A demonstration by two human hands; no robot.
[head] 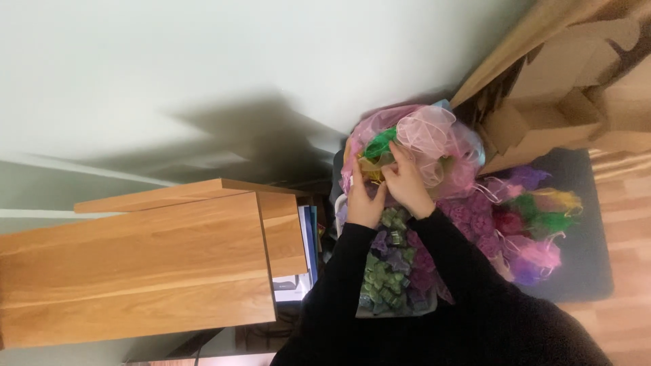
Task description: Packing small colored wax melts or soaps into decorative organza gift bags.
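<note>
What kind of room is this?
Probably a room in a home used for crafts: a wooden shelf unit, an open cardboard box on wood flooring, and both hands working in a heap of colourful organza bags.

sheer organza pouches (434,146): thin gauzy cloth, translucent, faint sheen, pink with green and yellow showing through. loose pouches (536,224) on mat: same netted fabric, frayed-looking edges. small wrapped blocks (386,278), green and purple: glossy, crinkled wrapping. shelf unit (149,264): wood, visible grain, smooth satin finish. box (549,102): brown corrugated cardboard, matt, rough torn edges. mat (590,264): dark cloth, matt. sleeves (468,305): black knit, soft, matt. floor (630,224): wood laminate, slight gloss.
</note>
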